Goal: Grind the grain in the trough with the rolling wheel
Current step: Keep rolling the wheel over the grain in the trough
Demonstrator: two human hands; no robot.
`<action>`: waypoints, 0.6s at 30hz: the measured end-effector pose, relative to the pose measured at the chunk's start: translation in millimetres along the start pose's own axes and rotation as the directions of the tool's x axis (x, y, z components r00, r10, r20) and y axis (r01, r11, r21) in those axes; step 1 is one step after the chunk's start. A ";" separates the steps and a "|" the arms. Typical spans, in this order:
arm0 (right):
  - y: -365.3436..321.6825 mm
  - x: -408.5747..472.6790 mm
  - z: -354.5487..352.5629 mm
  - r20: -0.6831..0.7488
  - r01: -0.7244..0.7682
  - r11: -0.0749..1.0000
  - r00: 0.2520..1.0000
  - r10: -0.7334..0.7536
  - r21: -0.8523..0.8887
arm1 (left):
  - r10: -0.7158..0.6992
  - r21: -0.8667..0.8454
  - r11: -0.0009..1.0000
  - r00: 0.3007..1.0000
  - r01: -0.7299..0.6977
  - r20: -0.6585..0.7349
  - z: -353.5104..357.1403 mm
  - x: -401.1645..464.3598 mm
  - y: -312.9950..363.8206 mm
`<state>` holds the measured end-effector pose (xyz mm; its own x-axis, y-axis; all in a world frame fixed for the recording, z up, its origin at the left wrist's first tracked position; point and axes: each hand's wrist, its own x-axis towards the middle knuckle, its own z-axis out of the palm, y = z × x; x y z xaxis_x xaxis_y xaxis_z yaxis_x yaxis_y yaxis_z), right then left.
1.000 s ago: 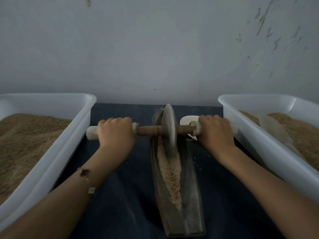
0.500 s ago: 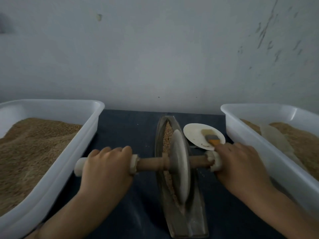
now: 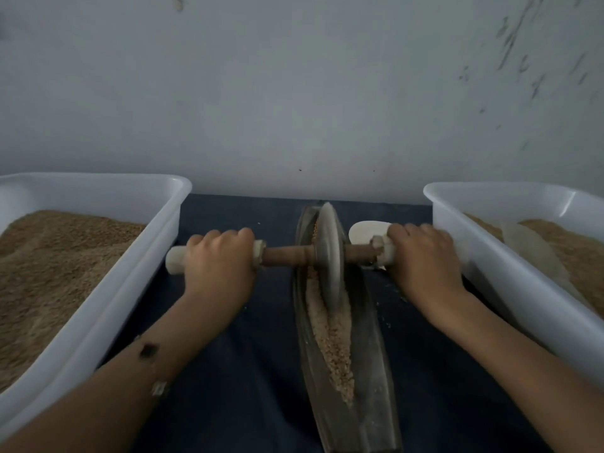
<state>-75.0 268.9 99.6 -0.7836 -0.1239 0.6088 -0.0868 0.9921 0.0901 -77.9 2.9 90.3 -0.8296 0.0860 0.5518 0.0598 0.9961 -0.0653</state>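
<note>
The wheel point(image 3: 330, 253) is seen standing on edge in the far end of the trough point(image 3: 372, 371), close to the wall point(image 3: 294, 93). It is carried on a brown axle point(image 3: 287, 255) that runs crosswise, and the wheel lies midway between the two hands. The left hand point(image 3: 219, 266) is wrapped knuckles-up round the pale left handle point(image 3: 175, 260), whose end projects beyond the fist toward the left tub point(image 3: 108, 299). The right hand point(image 3: 423, 259) is curled in the same way round the right handle point(image 3: 382, 251), of which only the inner collar is visible; the hand is just beside the wall of the right tub point(image 3: 510, 282). Crushed grain point(image 3: 333, 338) is heaped along the trough channel from the wheel toward the near end, and a little whole grain is seen at the far tip behind the wheel. The trough lies lengthwise on a dark cloth point(image 3: 248, 371), with a few crumbs scattered beside it. A white dish point(image 3: 362, 230) is partly hidden behind the right hand. Both tubs are filled with brown grain. A bracelet point(image 3: 153, 371) is worn on the left forearm. No labels, brands or legible writing are seen.
</note>
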 end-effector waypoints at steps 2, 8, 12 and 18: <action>-4.0 14.1 7.6 -0.041 -0.006 0.999 0.999 0.005 -0.036 | -0.040 -0.009 0.999 0.999 0.040 0.012 6.2 14.4 1.7; -8.0 8.7 -4.3 -0.090 0.048 0.995 0.994 -0.056 -0.089 | 0.000 -0.068 0.998 0.999 0.003 0.046 12.5 2.2 -7.2; -4.6 -24.2 -25.7 0.055 0.037 0.999 0.998 -0.037 -0.008 | 0.081 -0.015 0.997 0.996 -0.080 0.046 -15.3 -23.1 -5.5; 0.4 -65.1 -75.9 0.137 0.035 0.999 0.990 -0.039 0.028 | 0.071 0.017 0.997 0.973 -0.076 0.218 -65.8 -59.5 -8.2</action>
<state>22.6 275.9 119.8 -0.8564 -0.1587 0.4913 -0.1315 0.9872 0.0898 7.5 -9.1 112.7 -0.9242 0.1498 0.3512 0.1138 0.9861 -0.1210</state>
